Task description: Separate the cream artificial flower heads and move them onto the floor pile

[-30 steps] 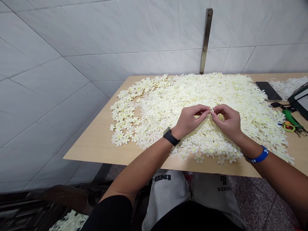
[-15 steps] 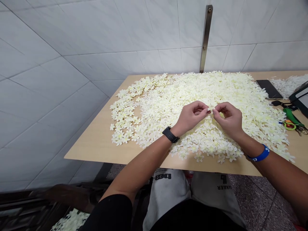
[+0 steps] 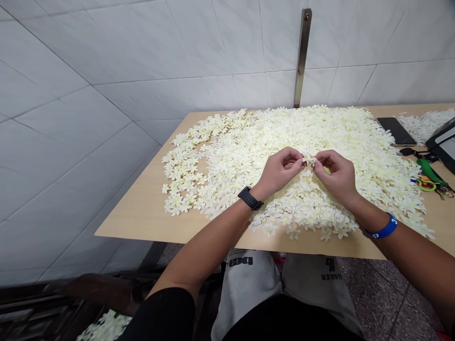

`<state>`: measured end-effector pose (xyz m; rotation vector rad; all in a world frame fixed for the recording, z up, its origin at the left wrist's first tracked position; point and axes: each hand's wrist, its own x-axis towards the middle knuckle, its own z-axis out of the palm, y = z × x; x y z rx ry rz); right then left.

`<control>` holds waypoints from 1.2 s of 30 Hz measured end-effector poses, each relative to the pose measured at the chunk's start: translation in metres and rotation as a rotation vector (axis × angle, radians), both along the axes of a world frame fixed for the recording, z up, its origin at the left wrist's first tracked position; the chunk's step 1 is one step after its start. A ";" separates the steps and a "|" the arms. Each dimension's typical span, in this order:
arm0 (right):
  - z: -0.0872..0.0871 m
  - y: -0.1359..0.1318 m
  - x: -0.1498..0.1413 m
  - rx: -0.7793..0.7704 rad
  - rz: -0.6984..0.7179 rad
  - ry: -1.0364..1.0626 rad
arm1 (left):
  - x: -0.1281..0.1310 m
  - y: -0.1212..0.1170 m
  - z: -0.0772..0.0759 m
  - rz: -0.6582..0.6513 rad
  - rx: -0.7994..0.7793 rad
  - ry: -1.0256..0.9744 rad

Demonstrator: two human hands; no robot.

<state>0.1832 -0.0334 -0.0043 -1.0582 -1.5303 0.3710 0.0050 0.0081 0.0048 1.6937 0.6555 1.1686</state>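
My left hand and my right hand meet above a wide heap of cream-white cloth flower petals on a wooden table. Between the fingertips of both hands sits one small cream flower, pinched from each side. A black watch is on my left wrist and a blue band on my right wrist. The heap lies directly under both hands and spreads to the wall.
A dark phone lies at the right, beside green-handled scissors and keys and a dark case. More white petals pile at the far right, and some lie on the floor. A tiled wall with a metal strip stands behind.
Both hands have risen slightly while still pinching the small flower between them, and its petals show a little more spread between the fingertips.
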 end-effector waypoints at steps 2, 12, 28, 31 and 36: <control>0.000 0.002 0.001 -0.013 -0.039 0.026 | -0.003 0.005 0.000 0.022 -0.019 0.022; 0.001 -0.001 -0.002 0.058 -0.196 -0.051 | -0.008 0.002 0.006 0.420 0.349 0.305; 0.008 -0.006 -0.007 0.325 -0.173 -0.242 | 0.011 -0.016 -0.005 0.153 0.014 -0.045; 0.008 -0.006 -0.007 0.372 -0.199 -0.295 | 0.013 -0.021 -0.004 0.143 -0.002 -0.062; 0.006 -0.005 -0.006 0.427 -0.150 -0.327 | 0.013 -0.021 -0.002 0.082 -0.067 -0.135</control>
